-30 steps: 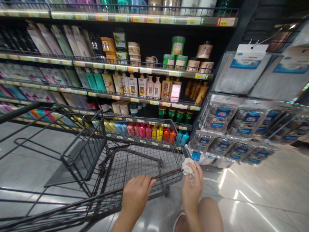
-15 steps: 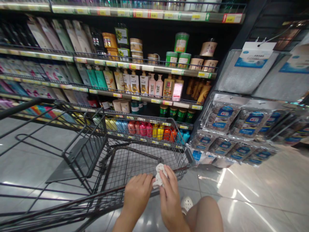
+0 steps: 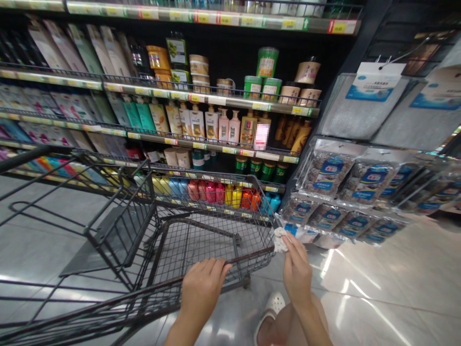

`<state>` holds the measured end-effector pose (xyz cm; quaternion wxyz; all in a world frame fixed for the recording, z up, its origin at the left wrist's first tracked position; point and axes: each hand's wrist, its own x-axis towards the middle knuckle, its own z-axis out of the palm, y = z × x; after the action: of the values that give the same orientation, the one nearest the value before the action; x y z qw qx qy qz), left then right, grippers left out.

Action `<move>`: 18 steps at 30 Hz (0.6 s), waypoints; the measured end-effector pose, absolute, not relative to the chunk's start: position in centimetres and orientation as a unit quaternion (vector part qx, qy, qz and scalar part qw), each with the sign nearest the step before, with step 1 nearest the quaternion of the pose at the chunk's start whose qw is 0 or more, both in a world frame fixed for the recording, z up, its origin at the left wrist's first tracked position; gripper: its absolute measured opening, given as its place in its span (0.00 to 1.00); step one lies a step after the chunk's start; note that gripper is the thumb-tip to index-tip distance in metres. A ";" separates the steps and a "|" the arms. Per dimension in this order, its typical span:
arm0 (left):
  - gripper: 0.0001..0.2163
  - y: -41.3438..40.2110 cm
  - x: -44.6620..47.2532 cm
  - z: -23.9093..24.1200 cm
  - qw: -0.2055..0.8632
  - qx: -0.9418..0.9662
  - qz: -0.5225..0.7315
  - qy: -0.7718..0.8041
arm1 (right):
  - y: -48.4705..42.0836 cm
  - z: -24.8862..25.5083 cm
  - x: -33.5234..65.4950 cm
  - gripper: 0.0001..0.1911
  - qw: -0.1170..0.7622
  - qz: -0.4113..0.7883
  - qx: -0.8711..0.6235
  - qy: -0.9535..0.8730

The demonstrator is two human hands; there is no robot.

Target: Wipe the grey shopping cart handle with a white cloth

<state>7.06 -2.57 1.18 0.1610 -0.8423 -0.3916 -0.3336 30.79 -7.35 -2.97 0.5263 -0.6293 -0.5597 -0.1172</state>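
A black wire shopping cart (image 3: 201,240) stands in front of me on a shop aisle. My left hand (image 3: 201,288) is wrapped round the cart's near rim bar. My right hand (image 3: 297,269) pinches a small crumpled white cloth (image 3: 279,239) and presses it against the cart's right front corner. The basket of the cart holds nothing that I can see. My knee and a white clog (image 3: 270,312) show below the hands.
Shelves (image 3: 201,101) of shampoo bottles, jars and sachets fill the wall ahead. A rack of bagged scouring pads (image 3: 345,192) and grey cloths hangs at the right. A second cart's bars (image 3: 43,307) cross the lower left. Glossy floor tiles lie to the right.
My right hand carried the white cloth from the cart's corner left to my left hand on the rim, then back right to the corner. My left hand kept its grip.
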 end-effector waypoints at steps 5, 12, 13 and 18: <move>0.14 -2.6 6.9 1.1 0.165 -0.842 -0.335 -0.390 | -6.6 -2.8 32.8 0.22 0.533 -0.101 -0.664 -0.514; 0.12 -3.1 5.8 0.9 0.162 -0.848 -0.341 -0.371 | -8.6 -2.9 32.5 0.22 0.530 -0.042 -0.574 -0.624; 0.12 -3.3 5.6 0.9 0.162 -0.849 -0.343 -0.368 | -8.9 -2.8 32.6 0.22 0.527 -0.033 -0.564 -0.635; 0.12 -3.9 4.5 1.0 0.166 -0.852 -0.349 -0.353 | -8.2 -1.8 33.9 0.22 0.522 0.022 -0.550 -0.651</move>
<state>4.50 -3.87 1.05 0.1662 -0.8520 -0.3530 -0.3491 33.90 -8.23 -1.84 0.5224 -0.5504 -0.6509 0.0218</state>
